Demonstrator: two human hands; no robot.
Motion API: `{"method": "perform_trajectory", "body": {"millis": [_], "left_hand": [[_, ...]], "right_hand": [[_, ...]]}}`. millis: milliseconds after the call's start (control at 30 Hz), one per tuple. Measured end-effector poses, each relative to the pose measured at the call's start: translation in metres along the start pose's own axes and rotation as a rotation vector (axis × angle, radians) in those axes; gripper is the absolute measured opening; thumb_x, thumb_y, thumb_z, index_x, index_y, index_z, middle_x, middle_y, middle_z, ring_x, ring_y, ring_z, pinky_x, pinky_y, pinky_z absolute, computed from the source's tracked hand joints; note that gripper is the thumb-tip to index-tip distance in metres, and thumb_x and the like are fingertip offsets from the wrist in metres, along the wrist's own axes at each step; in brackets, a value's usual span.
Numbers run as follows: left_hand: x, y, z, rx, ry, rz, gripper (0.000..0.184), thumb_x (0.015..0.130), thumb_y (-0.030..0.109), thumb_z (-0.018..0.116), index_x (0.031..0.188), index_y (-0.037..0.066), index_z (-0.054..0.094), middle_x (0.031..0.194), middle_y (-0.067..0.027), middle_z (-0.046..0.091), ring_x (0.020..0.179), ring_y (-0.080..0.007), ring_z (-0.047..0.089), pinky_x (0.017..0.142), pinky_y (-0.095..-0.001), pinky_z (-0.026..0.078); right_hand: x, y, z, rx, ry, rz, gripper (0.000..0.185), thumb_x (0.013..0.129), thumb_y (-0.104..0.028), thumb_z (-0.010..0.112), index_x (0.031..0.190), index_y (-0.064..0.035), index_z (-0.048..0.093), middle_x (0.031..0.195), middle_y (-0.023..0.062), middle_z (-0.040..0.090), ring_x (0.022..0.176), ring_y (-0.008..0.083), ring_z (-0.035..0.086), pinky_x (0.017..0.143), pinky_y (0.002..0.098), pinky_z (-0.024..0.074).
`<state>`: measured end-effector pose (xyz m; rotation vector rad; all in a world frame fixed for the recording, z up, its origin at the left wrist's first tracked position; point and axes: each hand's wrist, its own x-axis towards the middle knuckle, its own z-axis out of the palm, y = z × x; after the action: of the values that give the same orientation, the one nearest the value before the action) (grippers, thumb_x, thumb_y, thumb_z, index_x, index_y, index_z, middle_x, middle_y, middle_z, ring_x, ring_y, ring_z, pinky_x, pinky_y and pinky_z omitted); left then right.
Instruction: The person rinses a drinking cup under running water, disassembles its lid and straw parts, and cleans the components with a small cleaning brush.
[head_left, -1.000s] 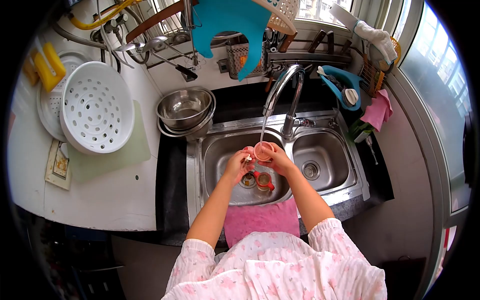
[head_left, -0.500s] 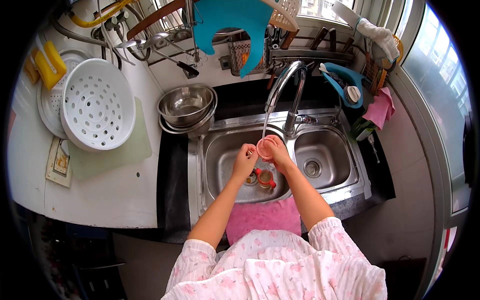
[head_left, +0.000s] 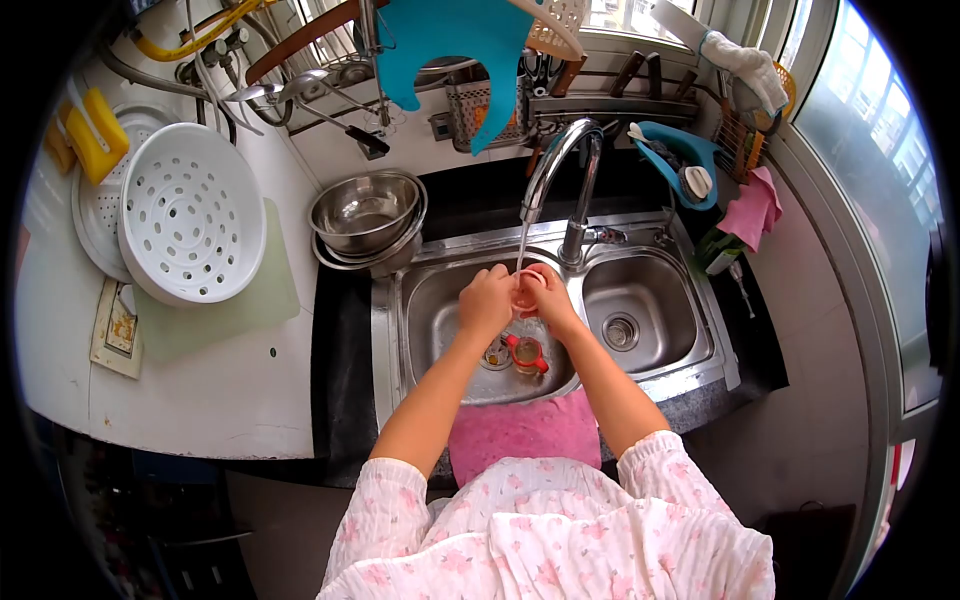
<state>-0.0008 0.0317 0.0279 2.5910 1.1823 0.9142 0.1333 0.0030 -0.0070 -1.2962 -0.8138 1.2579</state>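
Under the running faucet [head_left: 568,180], my right hand [head_left: 545,297] grips a small round pink lid-like piece [head_left: 522,298], its fingers curled about the right side. My left hand [head_left: 487,301] is closed at the left edge of the same piece, fingertips against it. Their grip hides part of its shape. Water falls from the spout onto the piece and fingers. Below the hands, a small clear cup with red handles [head_left: 526,353] lies in the left basin [head_left: 425,330] beside the drain.
Stacked steel bowls [head_left: 368,215] stand left of the sink. A white colander [head_left: 192,212] leans on the left counter. To the right are a second basin [head_left: 650,290], a blue sink caddy [head_left: 680,165] and a pink cloth [head_left: 755,208]. A pink towel [head_left: 525,440] hangs at the front edge.
My left hand has moved up and right from beside the pink piece and now touches it. The piece has turned in my right hand, and the view has shifted slightly.
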Motion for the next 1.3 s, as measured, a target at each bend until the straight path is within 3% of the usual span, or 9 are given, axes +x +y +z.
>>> {"method": "perform_trajectory", "body": {"millis": [433, 600, 933, 1200, 1300], "left_hand": [[-0.003, 0.003, 0.006, -0.112, -0.041, -0.120, 0.003, 0.074, 0.014, 0.060, 0.076, 0.012, 0.062, 0.079, -0.0022, 0.054, 0.078, -0.0228, 0.054, 0.065, -0.0366, 0.046], [-0.005, 0.003, 0.007, 0.153, -0.051, 0.038, 0.009, 0.075, 0.011, 0.057, 0.084, 0.012, 0.059, 0.082, -0.0032, 0.052, 0.077, -0.0244, 0.054, 0.064, -0.0372, 0.047], [-0.008, -0.001, 0.001, 0.002, -0.097, -0.079, 0.010, 0.077, 0.013, 0.055, 0.085, 0.010, 0.057, 0.086, -0.0044, 0.053, 0.081, -0.0254, 0.054, 0.068, -0.0395, 0.047], [0.000, -0.003, -0.001, 0.141, -0.149, 0.114, 0.014, 0.072, 0.014, 0.059, 0.085, 0.010, 0.057, 0.084, -0.0044, 0.054, 0.077, -0.0254, 0.055, 0.064, -0.0404, 0.048], [-0.001, -0.002, 0.000, 0.090, -0.087, 0.026, 0.012, 0.074, 0.016, 0.058, 0.084, 0.010, 0.057, 0.084, -0.0042, 0.055, 0.079, -0.0257, 0.056, 0.064, -0.0404, 0.048]], "right_hand": [[-0.001, 0.003, -0.004, 0.128, 0.066, -0.009, 0.020, 0.087, -0.018, 0.050, 0.104, -0.0087, 0.048, 0.097, 0.0059, 0.053, 0.082, 0.0168, 0.059, 0.055, 0.0311, 0.0540], [-0.006, 0.000, 0.007, 0.038, 0.063, -0.091, 0.018, 0.087, -0.020, 0.049, 0.101, -0.0089, 0.049, 0.088, 0.0041, 0.055, 0.074, 0.0134, 0.059, 0.051, 0.0265, 0.0523], [-0.004, 0.000, 0.002, 0.075, 0.059, 0.024, 0.023, 0.086, -0.024, 0.051, 0.104, -0.0099, 0.048, 0.092, 0.0042, 0.056, 0.073, 0.0143, 0.059, 0.053, 0.0272, 0.0519], [-0.003, -0.002, 0.008, 0.020, 0.006, 0.051, 0.026, 0.086, -0.026, 0.050, 0.106, -0.0111, 0.047, 0.089, 0.0046, 0.057, 0.075, 0.0148, 0.059, 0.056, 0.0284, 0.0521], [-0.001, -0.005, 0.009, 0.035, 0.009, 0.055, 0.025, 0.086, -0.025, 0.049, 0.106, -0.0107, 0.047, 0.089, 0.0047, 0.057, 0.075, 0.0147, 0.059, 0.058, 0.0296, 0.0523]]}}
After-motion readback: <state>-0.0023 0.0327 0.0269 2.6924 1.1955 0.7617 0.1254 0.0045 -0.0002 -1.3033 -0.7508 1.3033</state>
